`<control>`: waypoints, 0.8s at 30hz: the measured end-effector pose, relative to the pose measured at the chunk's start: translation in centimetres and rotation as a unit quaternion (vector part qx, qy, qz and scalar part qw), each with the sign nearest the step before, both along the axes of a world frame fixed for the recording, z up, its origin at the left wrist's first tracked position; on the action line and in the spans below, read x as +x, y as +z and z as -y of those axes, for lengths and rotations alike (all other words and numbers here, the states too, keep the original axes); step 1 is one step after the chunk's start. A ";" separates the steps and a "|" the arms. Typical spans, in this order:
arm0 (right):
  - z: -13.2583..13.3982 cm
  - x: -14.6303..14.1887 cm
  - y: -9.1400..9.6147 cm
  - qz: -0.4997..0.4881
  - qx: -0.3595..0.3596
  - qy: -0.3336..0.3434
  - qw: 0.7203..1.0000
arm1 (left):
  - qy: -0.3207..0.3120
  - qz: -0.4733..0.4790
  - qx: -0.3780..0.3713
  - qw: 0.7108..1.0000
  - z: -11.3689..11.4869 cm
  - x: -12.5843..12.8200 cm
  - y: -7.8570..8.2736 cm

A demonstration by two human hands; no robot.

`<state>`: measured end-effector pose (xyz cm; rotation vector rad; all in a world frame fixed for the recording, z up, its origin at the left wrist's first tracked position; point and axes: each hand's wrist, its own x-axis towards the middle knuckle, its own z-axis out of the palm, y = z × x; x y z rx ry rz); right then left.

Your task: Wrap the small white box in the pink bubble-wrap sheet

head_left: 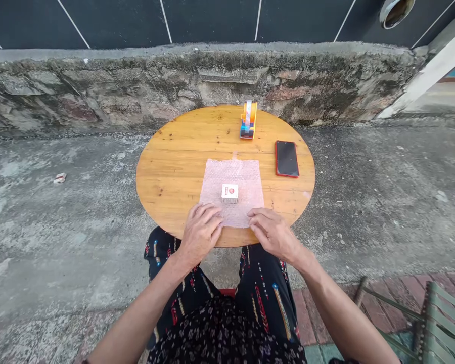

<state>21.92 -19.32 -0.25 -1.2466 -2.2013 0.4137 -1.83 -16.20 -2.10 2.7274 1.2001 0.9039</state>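
Note:
A sheet of pinkish, see-through bubble wrap (233, 174) lies flat on the round wooden table (174, 172). A small white box with red print (230, 193) sits on the sheet, a little nearer to me than its middle. My left hand (202, 227) is at the sheet's near left corner, fingers curled over the edge with the thumb beneath them. At the near right corner my right hand (271, 230) pinches the edge the same way. Both hands are apart from the box. A strip of clear tape (234, 155) shows at the sheet's far edge.
A yellow and blue tape dispenser (248, 121) stands near the table's far edge. Right of the sheet lies a phone in a red case (287, 158). Beyond the table runs a low stone wall (136, 96). A green slatted chair (443, 318) is at the lower right.

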 end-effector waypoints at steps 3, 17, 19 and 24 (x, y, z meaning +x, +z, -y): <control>0.3 0.6 1.2 0.014 0.005 0.010 1.000 | -0.018 0.032 -0.005 0.999 -0.1 0.1 0.7; -3.6 0.5 0.9 -0.082 0.006 -0.062 0.995 | 0.025 0.125 -0.133 0.983 -2.7 0.3 3.1; -4.7 0.7 0.8 -0.123 -0.042 -0.081 0.988 | 0.043 0.149 -0.167 0.974 -3.8 0.5 3.3; -6.8 1.0 -0.2 -0.215 -0.128 -0.115 0.961 | 0.059 0.190 -0.237 0.951 -5.6 1.0 3.3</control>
